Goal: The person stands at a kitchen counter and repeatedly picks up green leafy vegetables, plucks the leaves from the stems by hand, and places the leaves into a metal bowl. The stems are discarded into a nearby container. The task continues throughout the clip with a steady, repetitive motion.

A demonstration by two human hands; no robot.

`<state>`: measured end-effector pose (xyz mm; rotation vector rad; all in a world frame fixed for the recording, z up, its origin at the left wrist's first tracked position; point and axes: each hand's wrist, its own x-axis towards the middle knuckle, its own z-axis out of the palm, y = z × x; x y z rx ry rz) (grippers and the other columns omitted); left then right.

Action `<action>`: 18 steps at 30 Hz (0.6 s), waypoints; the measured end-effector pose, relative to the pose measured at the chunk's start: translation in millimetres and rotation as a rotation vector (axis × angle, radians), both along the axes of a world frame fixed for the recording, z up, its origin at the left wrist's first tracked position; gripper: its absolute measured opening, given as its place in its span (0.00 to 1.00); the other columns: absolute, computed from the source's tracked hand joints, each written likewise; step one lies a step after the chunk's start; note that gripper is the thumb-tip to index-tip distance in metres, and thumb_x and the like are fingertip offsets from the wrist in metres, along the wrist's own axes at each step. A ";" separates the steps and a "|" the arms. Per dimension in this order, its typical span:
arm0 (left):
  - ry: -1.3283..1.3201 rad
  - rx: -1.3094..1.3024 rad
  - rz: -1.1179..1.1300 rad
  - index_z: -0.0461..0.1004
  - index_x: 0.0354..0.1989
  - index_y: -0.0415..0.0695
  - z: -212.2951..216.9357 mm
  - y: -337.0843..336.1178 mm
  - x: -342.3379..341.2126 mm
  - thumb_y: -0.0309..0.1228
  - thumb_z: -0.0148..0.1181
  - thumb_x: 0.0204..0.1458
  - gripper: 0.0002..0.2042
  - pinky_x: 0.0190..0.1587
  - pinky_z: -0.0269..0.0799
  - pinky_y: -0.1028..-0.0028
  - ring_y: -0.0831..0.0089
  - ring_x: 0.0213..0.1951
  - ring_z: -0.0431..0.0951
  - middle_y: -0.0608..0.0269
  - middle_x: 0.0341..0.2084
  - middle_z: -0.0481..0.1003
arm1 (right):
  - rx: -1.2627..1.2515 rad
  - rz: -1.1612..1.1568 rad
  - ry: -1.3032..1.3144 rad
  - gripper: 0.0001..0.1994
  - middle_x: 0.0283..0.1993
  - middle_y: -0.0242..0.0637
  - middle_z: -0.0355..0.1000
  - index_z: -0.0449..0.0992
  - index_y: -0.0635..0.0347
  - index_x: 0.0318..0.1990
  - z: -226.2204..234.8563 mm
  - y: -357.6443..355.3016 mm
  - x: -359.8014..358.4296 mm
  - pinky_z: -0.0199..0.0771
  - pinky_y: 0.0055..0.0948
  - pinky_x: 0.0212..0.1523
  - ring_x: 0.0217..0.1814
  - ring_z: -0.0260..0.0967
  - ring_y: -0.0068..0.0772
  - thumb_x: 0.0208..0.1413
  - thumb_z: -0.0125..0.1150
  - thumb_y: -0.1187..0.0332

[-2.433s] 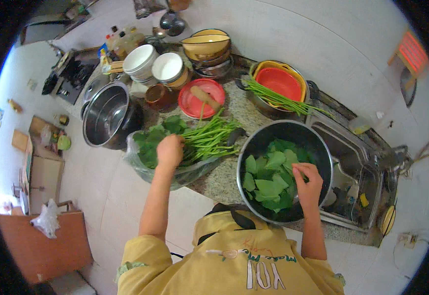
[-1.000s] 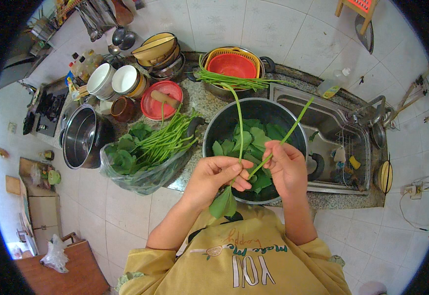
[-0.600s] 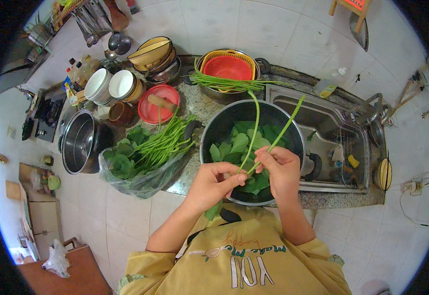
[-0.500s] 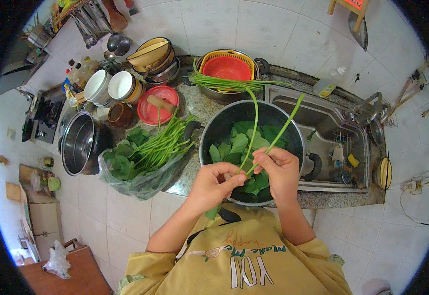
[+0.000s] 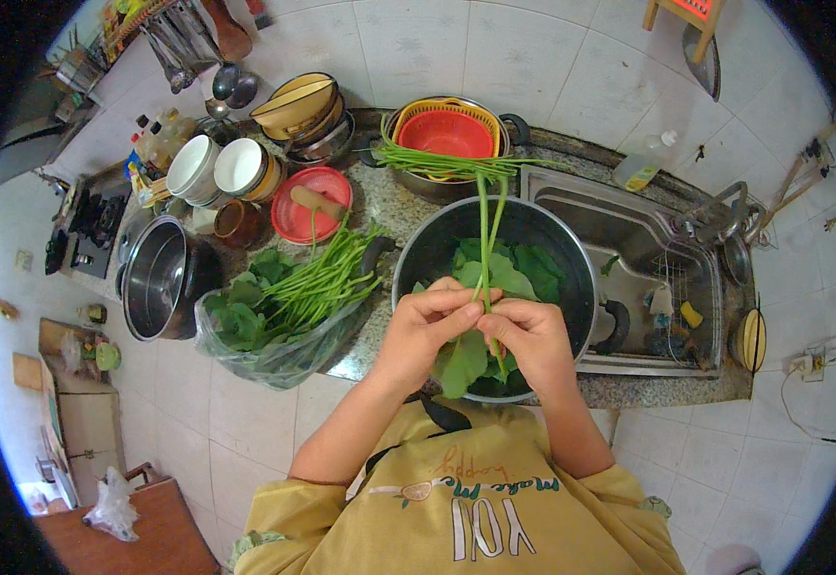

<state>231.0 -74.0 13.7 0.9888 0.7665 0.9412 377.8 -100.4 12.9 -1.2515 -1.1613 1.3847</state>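
My left hand (image 5: 424,331) and right hand (image 5: 523,340) meet over the big steel bowl (image 5: 571,259), fingers (image 5: 466,305) pinched shut on a green stalk (image 5: 484,230) rising from between them, a leaf (image 5: 461,364) hanging below. I judge I'm mid-way through plucking leaves; next calls for snapping this leaf free. More stalks lie in the plastic bag (image 5: 279,355) on the worktop (image 5: 379,206), left.

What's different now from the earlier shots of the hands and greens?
Both hands, left hand and right hand, left the bagged greens and bowl, met over the big steel bowl and took hold of a long green stem, now standing more upright. The plastic bag of greens stayed put.
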 end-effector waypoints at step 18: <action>-0.126 -0.067 0.224 0.73 0.25 0.36 -2.7 14.0 -12.4 0.24 0.57 0.44 0.04 0.21 0.57 0.83 0.84 0.19 0.62 0.64 0.25 0.71 | -0.145 0.090 0.282 0.06 0.23 0.31 0.66 0.69 0.68 0.33 -5.2 -8.4 4.7 0.60 0.15 0.19 0.20 0.60 0.16 0.52 0.48 0.74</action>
